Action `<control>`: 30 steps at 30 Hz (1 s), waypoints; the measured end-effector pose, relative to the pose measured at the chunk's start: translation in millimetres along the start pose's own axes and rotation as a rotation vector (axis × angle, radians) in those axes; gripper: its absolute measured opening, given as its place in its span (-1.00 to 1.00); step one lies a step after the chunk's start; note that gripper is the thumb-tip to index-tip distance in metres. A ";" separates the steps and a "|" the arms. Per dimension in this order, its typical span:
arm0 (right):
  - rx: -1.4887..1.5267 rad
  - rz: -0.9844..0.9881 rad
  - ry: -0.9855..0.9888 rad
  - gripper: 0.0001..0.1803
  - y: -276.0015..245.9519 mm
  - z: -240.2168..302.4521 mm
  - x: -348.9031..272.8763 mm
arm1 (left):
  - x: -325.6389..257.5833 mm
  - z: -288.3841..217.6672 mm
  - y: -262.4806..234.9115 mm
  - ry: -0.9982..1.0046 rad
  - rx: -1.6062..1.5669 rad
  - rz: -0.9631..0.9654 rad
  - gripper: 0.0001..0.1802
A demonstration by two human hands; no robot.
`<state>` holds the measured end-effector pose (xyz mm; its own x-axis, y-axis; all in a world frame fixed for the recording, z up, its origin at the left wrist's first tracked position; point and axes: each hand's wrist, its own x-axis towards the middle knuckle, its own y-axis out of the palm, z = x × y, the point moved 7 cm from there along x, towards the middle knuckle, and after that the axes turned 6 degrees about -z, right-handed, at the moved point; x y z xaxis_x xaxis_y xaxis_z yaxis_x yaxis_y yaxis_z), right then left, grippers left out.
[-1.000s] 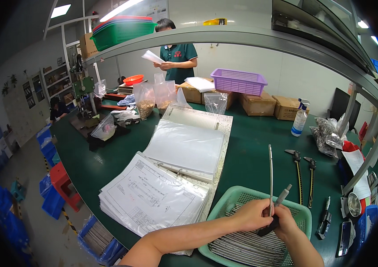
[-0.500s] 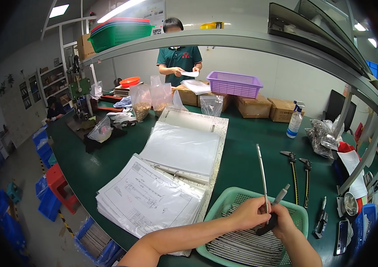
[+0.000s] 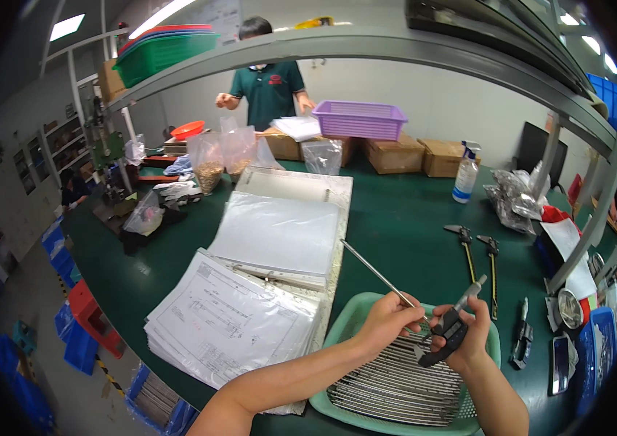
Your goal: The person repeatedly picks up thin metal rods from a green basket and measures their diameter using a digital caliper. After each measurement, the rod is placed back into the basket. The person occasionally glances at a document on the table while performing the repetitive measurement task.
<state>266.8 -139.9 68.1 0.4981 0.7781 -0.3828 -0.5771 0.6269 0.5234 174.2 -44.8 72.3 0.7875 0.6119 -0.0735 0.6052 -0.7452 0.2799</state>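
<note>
Green covers my bench (image 3: 403, 218), where a binder (image 3: 228, 312) lies open left of the mint basket (image 3: 352, 312). Many loose rods (image 3: 395, 396) lie in it; which are done and which are left, I can't tell. My right hand (image 3: 474, 341) grips a digital micrometer (image 3: 456, 330); close by, my left hand (image 3: 388, 320) pinches one single rod (image 3: 370, 269) above the others.

Rods (image 3: 395, 393) in basket (image 3: 339, 333), right of binder (image 3: 275, 236); calipers (image 3: 493, 253) behind basket.
</note>
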 end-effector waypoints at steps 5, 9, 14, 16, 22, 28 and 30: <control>0.131 0.064 -0.019 -0.30 0.7 7.4 3.2 | -2.2 1.1 2.8 -0.063 -0.054 0.027 -0.80; 0.194 0.116 -0.068 -0.27 1.1 14.5 2.3 | -2.4 2.4 8.2 -0.059 -0.053 0.067 -0.83; 0.233 0.155 -0.064 -0.22 -0.8 15.9 2.8 | -0.8 1.9 9.7 -0.039 -0.012 0.056 -0.86; 0.242 0.162 -0.068 -0.21 -0.4 16.6 2.5 | -1.0 1.4 10.3 -0.032 0.002 0.056 -0.86; 0.271 0.189 -0.067 -0.18 3.8 19.2 -2.5 | -3.1 0.5 13.8 -0.025 0.031 0.085 -0.85; 0.261 0.161 -0.053 -0.23 3.1 18.7 -1.2 | -2.3 1.5 14.9 -0.014 0.022 0.108 -0.83; 0.265 0.158 -0.042 -0.23 2.4 18.4 -0.8 | -2.7 1.1 15.5 -0.008 0.017 0.117 -0.83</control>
<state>276.9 -139.7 83.7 0.4452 0.8594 -0.2514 -0.4633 0.4613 0.7567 181.6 -58.3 75.7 0.8537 0.5185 -0.0486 0.5109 -0.8158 0.2709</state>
